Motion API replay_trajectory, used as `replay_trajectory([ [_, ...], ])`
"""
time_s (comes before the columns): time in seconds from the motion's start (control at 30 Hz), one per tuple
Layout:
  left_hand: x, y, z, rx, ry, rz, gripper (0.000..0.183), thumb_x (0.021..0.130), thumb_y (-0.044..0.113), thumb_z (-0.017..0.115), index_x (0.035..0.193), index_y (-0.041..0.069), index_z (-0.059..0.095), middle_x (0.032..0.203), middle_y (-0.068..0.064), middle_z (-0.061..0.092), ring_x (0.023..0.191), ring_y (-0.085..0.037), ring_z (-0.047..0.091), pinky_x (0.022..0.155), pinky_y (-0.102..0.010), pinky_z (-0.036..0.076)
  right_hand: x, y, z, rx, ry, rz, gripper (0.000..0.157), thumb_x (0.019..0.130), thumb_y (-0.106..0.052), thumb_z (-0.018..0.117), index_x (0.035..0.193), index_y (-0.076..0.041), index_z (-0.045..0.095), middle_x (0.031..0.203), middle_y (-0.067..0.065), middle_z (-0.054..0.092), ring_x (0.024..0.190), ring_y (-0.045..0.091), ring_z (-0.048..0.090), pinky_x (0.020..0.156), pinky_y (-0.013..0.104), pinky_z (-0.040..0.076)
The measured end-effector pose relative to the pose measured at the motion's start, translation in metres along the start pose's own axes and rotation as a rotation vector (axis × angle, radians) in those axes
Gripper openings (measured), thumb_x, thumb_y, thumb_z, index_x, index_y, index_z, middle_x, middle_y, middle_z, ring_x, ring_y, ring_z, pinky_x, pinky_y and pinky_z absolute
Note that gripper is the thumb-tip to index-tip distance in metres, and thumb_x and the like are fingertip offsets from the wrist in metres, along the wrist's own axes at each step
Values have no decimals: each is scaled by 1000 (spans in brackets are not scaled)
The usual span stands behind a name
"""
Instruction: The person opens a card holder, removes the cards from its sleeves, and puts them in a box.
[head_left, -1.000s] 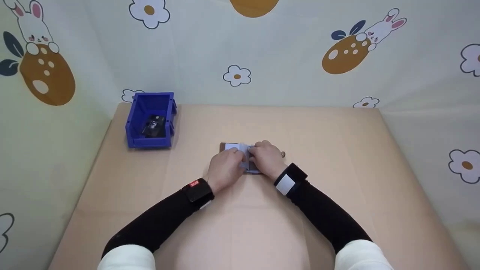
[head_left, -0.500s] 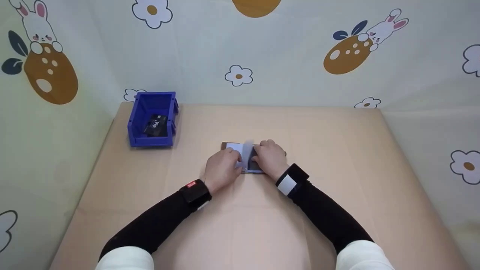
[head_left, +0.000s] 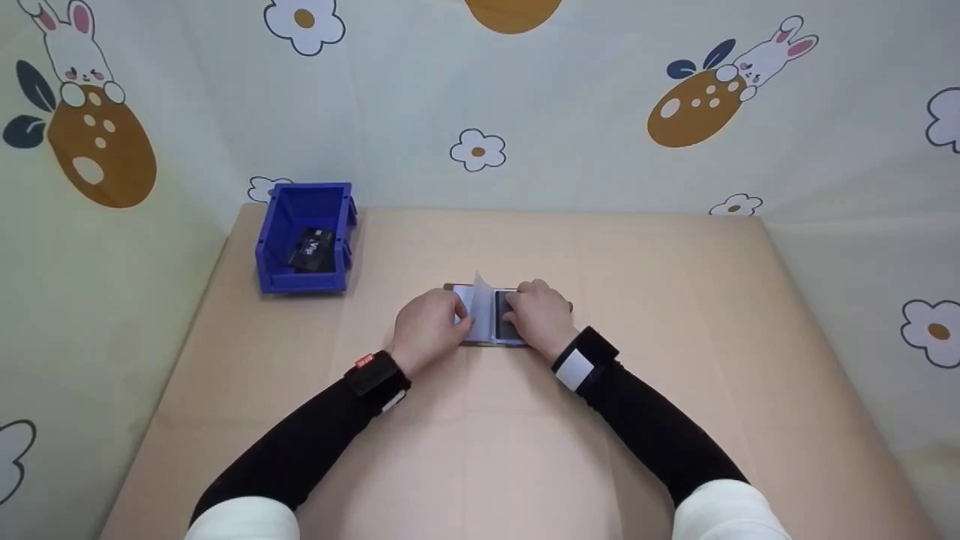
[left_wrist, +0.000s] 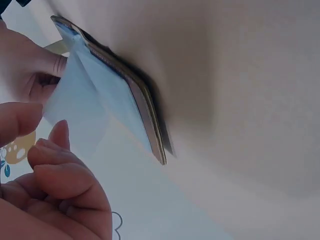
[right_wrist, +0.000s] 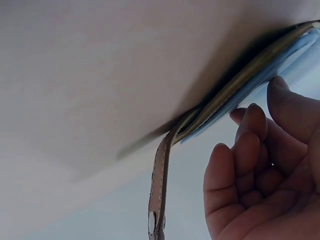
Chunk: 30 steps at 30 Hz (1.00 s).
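Note:
On the table in the head view lies an opened card holder [head_left: 487, 343] with a brown cover and clear plastic sleeves. One clear sleeve page [head_left: 481, 304] stands up from its middle, leaning left. At that page's left side is my left hand [head_left: 427, 326]; the left wrist view shows its thumb tip [left_wrist: 30, 117] right at the page's edge, apart from the curved fingers. My right hand [head_left: 541, 316] rests over the right half, where a dark panel [head_left: 505, 322] shows. The right wrist view has its thumb [right_wrist: 282, 97] touching the sleeve, with the other fingers loosely bent.
A blue bin [head_left: 302, 283] stands at the table's back left, with black cards [head_left: 313, 251] inside, one printed "VIP". A brown strap with a metal snap [right_wrist: 159, 190] hangs from the holder's right end. Patterned cloth walls [head_left: 405, 97] border the table.
My left hand has drawn back to the left, and the clear page has tipped left with it. More of the dark right half shows. My right hand stays nearly still.

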<state>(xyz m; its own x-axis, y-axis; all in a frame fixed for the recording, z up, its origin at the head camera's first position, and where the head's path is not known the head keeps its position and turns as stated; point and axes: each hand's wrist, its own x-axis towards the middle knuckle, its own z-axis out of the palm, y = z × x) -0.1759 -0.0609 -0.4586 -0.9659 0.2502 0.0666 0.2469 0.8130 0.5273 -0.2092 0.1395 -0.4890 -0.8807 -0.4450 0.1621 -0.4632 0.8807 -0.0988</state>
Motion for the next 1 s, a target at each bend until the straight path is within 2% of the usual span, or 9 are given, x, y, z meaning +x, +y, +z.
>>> replay_trajectory([
  [0.13, 1, -1, 0, 7, -18, -25, 15, 88, 19, 71, 76, 10, 73, 72, 2, 65, 63, -15, 56, 55, -31, 43, 0, 0, 0, 3, 3, -18, 19, 84, -22, 77, 90, -4, 73, 84, 12, 64, 80, 30, 59, 68, 44, 50],
  [0.3, 3, -5, 1, 28, -30, -22, 19, 87, 17, 69, 69, 11, 69, 66, 3, 61, 60, -15, 54, 53, -31, 41, -1, 0, 0, 6, 1, -27, 18, 85, -20, 77, 90, -3, 74, 84, 12, 65, 79, 30, 59, 69, 43, 50],
  [0.47, 4, -11, 4, 58, -50, -26, 34, 86, 14, 64, 54, 16, 51, 53, 7, 44, 51, -13, 44, 47, -29, 31, 0, 0, -2, 18, -4, -24, 17, 85, -20, 76, 90, -3, 74, 85, 13, 65, 80, 30, 60, 70, 42, 51],
  [0.6, 5, -14, 5, 83, -74, -36, 39, 83, 11, 61, 51, 18, 40, 51, 8, 35, 49, -13, 38, 46, -29, 27, -1, -1, -3, 30, -2, -19, 16, 85, -19, 77, 88, -4, 73, 84, 12, 65, 80, 30, 60, 69, 42, 51],
  [1.0, 7, -18, 11, 178, -118, -49, 34, 81, 7, 61, 53, 15, 44, 57, 2, 41, 54, -17, 41, 46, -32, 32, 0, -1, -3, 32, -12, -6, 15, 85, -18, 77, 88, -4, 73, 83, 11, 64, 79, 30, 59, 68, 43, 51],
])
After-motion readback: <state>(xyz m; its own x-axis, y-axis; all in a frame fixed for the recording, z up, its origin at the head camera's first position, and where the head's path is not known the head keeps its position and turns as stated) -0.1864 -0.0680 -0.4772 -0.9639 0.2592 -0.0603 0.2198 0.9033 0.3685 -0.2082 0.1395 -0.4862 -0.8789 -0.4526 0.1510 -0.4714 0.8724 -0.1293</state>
